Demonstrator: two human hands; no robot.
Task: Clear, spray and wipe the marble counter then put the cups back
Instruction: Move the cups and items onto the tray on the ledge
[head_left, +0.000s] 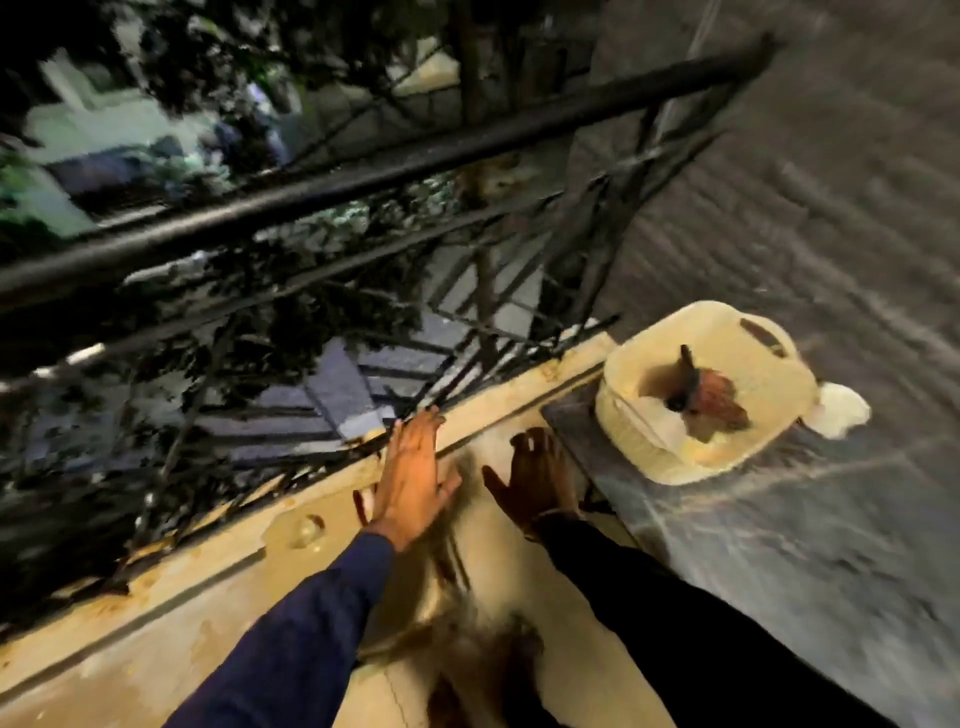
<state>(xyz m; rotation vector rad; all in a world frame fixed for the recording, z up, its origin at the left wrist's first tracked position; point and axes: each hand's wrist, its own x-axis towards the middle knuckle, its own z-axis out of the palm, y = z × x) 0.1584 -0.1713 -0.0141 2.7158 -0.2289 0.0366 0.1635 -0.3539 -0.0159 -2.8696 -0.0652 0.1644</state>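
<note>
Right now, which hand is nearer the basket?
Right. The right hand lies just left of the basket; the left hand is farther left, by the railing.

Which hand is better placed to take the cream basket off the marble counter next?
Probably the right hand: it is empty and beside the counter edge, nearer the basket; the left hand is by the railing.

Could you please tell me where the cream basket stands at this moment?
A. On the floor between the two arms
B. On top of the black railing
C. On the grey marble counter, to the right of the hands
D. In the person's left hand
C: the cream basket stands on the grey marble counter, to the right of the left hand and the right hand, both of which hold nothing.
</note>
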